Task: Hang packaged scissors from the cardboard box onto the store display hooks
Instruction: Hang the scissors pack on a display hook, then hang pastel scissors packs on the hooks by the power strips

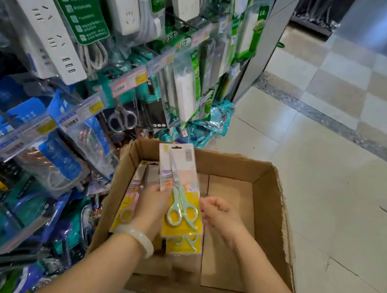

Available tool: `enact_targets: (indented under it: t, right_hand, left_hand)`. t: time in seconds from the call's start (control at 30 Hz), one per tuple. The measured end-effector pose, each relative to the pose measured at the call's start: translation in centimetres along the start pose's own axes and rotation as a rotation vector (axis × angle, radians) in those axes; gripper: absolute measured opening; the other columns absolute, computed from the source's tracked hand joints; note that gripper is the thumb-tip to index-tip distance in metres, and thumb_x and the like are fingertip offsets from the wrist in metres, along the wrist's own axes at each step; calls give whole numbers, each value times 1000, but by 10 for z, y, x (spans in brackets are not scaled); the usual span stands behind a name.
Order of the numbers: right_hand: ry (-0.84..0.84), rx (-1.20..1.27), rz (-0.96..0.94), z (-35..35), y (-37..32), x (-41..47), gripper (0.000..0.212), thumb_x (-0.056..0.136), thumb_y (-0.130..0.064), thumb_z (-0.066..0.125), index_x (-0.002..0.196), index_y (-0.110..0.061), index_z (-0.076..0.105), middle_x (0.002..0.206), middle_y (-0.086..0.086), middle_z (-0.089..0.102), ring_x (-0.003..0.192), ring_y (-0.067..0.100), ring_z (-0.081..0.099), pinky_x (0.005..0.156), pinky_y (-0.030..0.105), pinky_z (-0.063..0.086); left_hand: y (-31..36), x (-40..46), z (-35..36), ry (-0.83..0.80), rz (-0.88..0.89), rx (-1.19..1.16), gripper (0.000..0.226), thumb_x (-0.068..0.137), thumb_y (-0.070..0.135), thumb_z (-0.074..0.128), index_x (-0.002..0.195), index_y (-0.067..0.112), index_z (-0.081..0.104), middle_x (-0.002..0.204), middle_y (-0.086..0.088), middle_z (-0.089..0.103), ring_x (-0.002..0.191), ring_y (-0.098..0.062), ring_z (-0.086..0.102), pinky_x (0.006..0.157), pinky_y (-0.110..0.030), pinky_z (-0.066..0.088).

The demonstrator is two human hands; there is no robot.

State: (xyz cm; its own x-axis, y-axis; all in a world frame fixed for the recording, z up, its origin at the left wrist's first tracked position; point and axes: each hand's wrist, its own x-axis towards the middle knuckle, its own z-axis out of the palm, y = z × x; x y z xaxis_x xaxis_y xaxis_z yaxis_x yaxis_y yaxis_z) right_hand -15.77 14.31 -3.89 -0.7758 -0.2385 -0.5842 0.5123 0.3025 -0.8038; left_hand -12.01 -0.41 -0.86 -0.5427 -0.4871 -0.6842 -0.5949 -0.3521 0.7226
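Here, read from the cardboard box (275, 203) as landmark. Left of the box, the display rack carries packaged power strips (40, 20) above and, lower down, hooks with grey-handled scissors (122, 117) already hanging. Inside the box, against its left wall, a stack of packaged scissors (129, 201) leans. Over that stack the left hand (152, 204) grips the lifted pack of mint-handled scissors (182, 193) by its left edge, thumb on the front. The pack's long axis runs away from the person, hang-hole end toward the box's far wall, handles nearest the wrists. Just right of the pack, over the box's bare floor, the right hand (221, 213) hovers, fingers loosely curled, holding nothing. The hooks lie up and left of the grip, so the left hand appears better placed to carry it there.
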Motion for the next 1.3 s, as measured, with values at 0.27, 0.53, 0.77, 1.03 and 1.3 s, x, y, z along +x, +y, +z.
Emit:
enact_targets:
  t: [0.27,0.53,0.77,1.03,1.3]
  right_hand:
    - [94,-524,64,21,25,22,35,79,-28,73,98,-14,49,88,-2,53,87,20,57,70,26,42]
    - [87,-616,142,23,21,26,35,74,-32,78,91,-18,52,102,3,68,91,21,66,73,30,51]
    - [126,-490,205,27,27,26,38,73,-24,78,100,-12,53,105,6,64,96,23,64,70,26,47]
    - [164,-177,73,26,31,15,4,82,-4,63,82,-8,64,95,16,70,84,27,63,80,39,54]
    - [88,38,-177,13,-26,-19,4,82,-16,64,78,-18,63,87,10,72,86,28,68,82,48,56]
  left_hand:
    - [16,3,-29,33,-15,-8,15,94,19,56,86,12,66,88,-14,73,82,-30,71,82,-46,57]
    - [13,1,-39,24,-40,-50,14,96,21,53,93,12,64,96,-15,73,87,-31,70,85,-49,55]
    - [7,-15,-36,90,-2,-99,13,96,15,53,93,9,65,97,-17,71,89,-32,69,85,-49,55]
    - [-2,-36,-46,192,31,-155,11,94,15,57,92,9,65,92,-15,72,86,-30,70,82,-47,56]
    - [-3,-73,-49,228,80,-322,10,97,19,52,97,14,61,93,-14,71,86,-31,69,82,-47,56]
